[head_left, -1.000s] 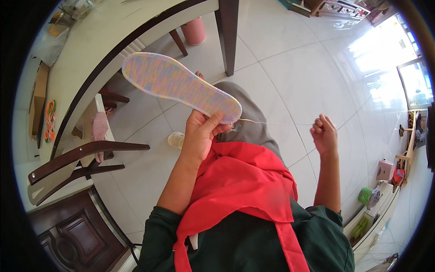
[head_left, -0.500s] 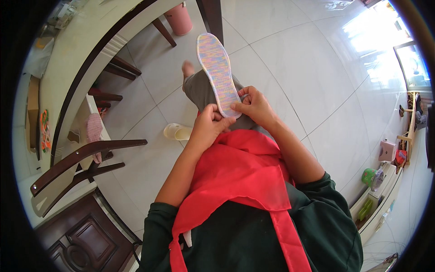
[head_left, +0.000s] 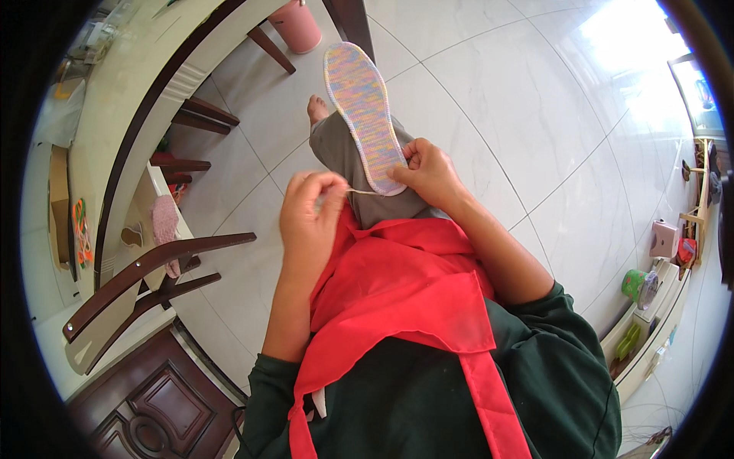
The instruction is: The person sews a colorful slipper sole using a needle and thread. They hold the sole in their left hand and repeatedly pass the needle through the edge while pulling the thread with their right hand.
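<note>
Your right hand (head_left: 428,172) grips the near end of the multicoloured shoe insole (head_left: 363,115), which stands over your knee and points away towards the far table leg (head_left: 348,27). Your left hand (head_left: 310,218) is closed, pinching a pale thread (head_left: 359,191) drawn taut from the insole's near edge. Pull too sharply and the thread could snap or tear the edge; a loose right grip would let the insole twist. Half a second ago both hands sat together at the insole; now your left has drawn away leftwards.
</note>
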Demonstrator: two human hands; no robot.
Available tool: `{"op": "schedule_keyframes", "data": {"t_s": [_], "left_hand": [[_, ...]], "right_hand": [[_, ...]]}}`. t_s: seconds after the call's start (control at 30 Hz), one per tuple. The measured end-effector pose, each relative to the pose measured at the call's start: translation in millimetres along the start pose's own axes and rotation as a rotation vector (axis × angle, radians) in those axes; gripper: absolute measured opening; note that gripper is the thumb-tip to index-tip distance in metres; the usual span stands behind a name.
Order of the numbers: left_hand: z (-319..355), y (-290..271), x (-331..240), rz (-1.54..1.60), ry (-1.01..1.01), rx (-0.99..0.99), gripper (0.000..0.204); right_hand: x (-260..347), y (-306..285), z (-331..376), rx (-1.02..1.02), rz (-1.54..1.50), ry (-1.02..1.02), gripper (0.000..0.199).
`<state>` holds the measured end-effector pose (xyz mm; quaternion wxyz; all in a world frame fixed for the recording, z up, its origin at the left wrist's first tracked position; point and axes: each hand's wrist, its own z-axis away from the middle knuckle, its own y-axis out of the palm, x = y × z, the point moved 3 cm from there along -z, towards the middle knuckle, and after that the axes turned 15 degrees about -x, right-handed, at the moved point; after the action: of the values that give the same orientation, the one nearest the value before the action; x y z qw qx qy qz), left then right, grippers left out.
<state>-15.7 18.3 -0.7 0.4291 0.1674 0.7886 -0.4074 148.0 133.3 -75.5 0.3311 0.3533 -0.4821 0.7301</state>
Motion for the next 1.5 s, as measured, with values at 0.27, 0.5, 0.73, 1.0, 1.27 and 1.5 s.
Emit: {"op": "schedule_keyframes", "data": {"t_s": [0.27, 0.5, 0.73, 1.0, 1.27, 1.5], "left_hand": [[22, 61, 11, -0.318, 0.449, 0.107, 0.021], [-5, 12, 18, 0.673, -0.606, 0.465, 0.015], [-26, -40, 6, 0.765, -0.421, -0.003, 0.019], [29, 60, 1, -0.355, 0.384, 0.202, 0.025], [18, 9, 19, 0.827, -0.703, 0.516, 0.022], [28, 14, 31, 1.088, -0.782, 0.14, 0.023]], "right_hand": [[6, -1, 3, 0.011, 0.046, -0.01, 0.038], [-1, 0, 1, -0.024, 0.061, -0.023, 0.038], [2, -1, 0, 0.017, 0.045, -0.015, 0.038], [3, 2, 0, 0.006, 0.09, -0.028, 0.039], [-6, -1, -2, 0.004, 0.017, -0.013, 0.038], [-3, 2, -2, 0.023, 0.0, -0.015, 0.038]]}}
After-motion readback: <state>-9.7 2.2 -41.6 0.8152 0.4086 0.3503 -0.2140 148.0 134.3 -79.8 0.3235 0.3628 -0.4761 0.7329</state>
